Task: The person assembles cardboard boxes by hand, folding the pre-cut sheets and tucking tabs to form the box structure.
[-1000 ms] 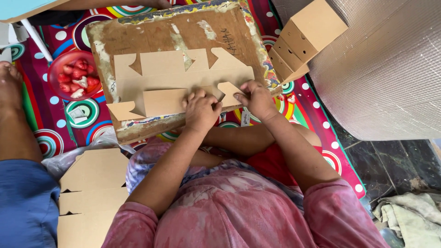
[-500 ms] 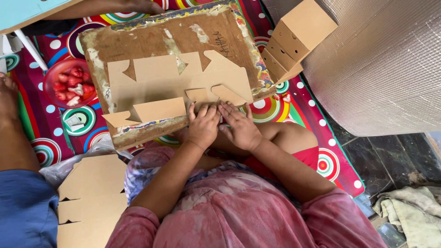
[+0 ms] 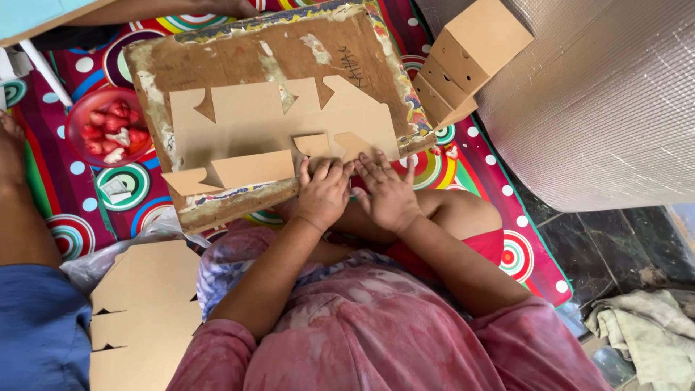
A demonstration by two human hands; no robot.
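Observation:
A worn brown board (image 3: 239, 54) lies across my lap with a cut cardboard sheet (image 3: 246, 123) spread on it. My left hand (image 3: 323, 192) rests flat at the board's near edge, fingers just under a small folded flap (image 3: 313, 143). My right hand (image 3: 387, 192) lies beside it, fingers spread, touching the sheet's lower right corner (image 3: 362, 145). Neither hand grips anything.
A stack of folded cardboard boxes (image 3: 470, 54) leans at the upper right against a large silver roll (image 3: 608, 101). A red bowl of red and white bits (image 3: 108, 130) sits left. More cut cardboard sheets (image 3: 145, 318) lie lower left, beside another person's leg (image 3: 25, 217).
Both hands have slid toward me off the sheet's flaps and now lie flat at the board's near edge. The flap they were folding is released.

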